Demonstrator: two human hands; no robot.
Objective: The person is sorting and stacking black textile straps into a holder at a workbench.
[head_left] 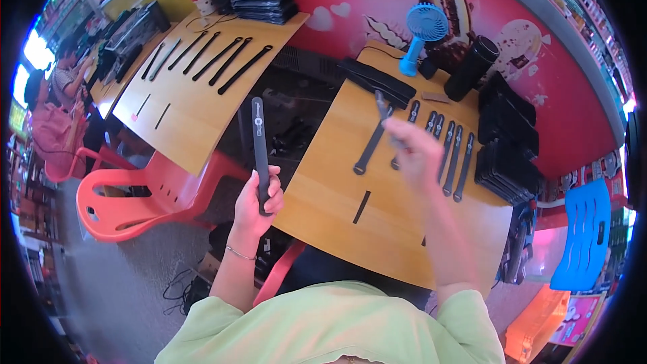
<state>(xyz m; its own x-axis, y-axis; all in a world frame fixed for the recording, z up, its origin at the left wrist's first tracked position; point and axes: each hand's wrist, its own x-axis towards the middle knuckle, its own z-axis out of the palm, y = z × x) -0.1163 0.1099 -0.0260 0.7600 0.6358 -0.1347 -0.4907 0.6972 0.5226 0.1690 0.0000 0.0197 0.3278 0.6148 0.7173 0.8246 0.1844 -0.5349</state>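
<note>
Head view. We find the left hand [258,199] raised beside the near wooden table [337,222], its fingers [275,192] wrapped tight around the lower end of a long black strap [259,145]. The strap stands nearly upright and runs well above the fingers, over the gap between the two tables.

The right hand [414,152] is blurred over the near table; its fingers [397,136] appear curled together, and we cannot tell whether they grip anything. A dark strap with a ring end [369,148] lies on the table just to the left of those fingers, slanting toward the near edge. Just to their right lies a row of similar straps [453,152], side by side. A short black strip [362,207] lies below the fingers, apart from them.

Beyond the right fingers we note a blue hand fan [419,37] standing upright, a black cylinder [472,67] (tilted) and stacks of black flat packs [507,145] at the table's right side.

The far table [195,128], above and left of the left fingers, carries more long straps [226,61]. An orange plastic chair [135,192] stands to the left.
</note>
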